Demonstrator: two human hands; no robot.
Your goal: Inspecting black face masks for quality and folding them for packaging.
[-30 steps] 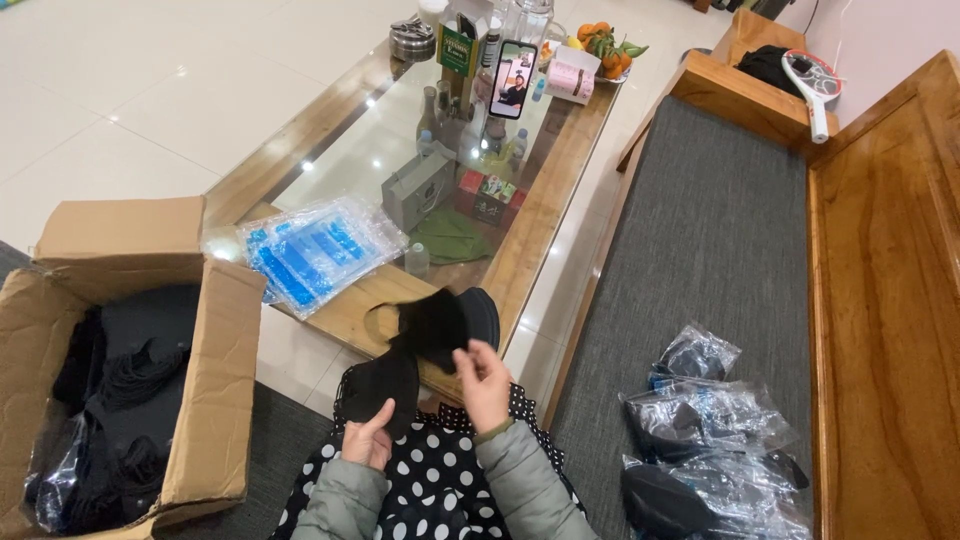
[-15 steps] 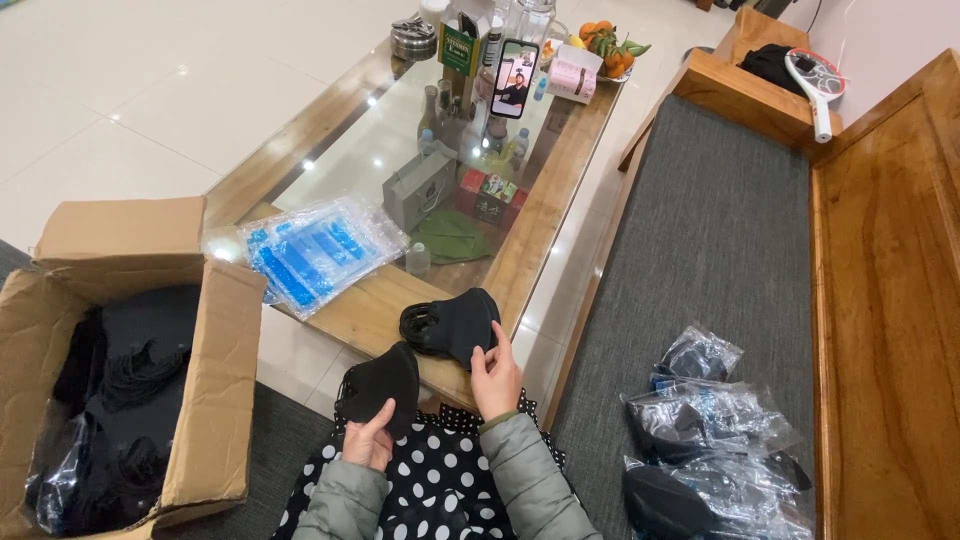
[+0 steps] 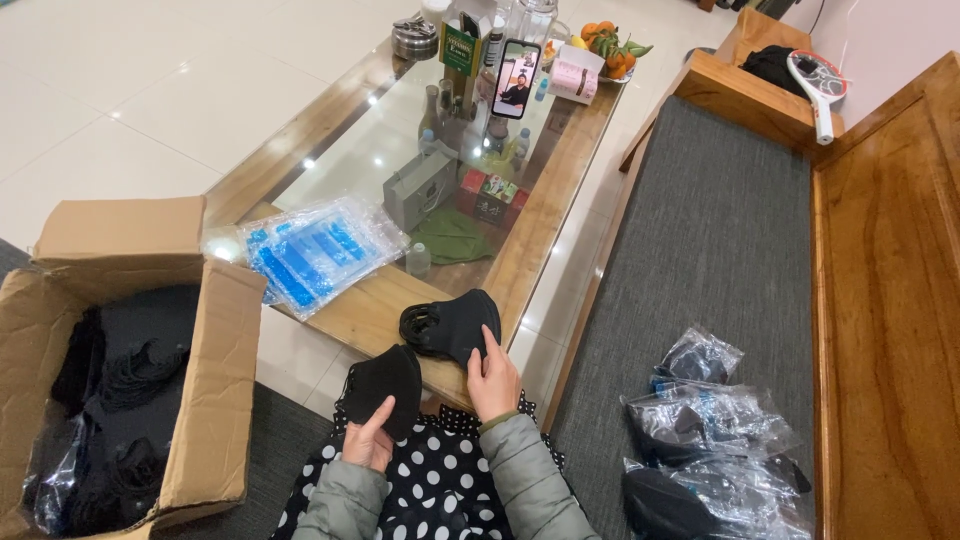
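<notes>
Head view, looking down over the lap. Left hand [image 3: 368, 438] holds one black face mask [image 3: 380, 385] above the polka-dot lap cloth [image 3: 435, 490], fingers closed on its lower edge. Right hand [image 3: 492, 375] rests on a small stack of black masks [image 3: 450, 325] lying at the near edge of the glass-topped desk [image 3: 520, 240]; fingers closed over the stack's near side, pressing rather than lifting, as far as can be told.

Change over the last second: both hands were up together working one dark bundle; now they are apart, the stack set down on the desk and a single mask drawn off toward the lap. Reads as one mask separated from the pile.

Around: open cardboard box [image 3: 150, 350] at left with more dark masks inside; blue-printed clear bags [image 3: 315, 250] on the desk; filled clear bags [image 3: 710, 420] on the grey bench cushion [image 3: 720, 230] at right; a phone [image 3: 516, 78] propped further up the desk.
</notes>
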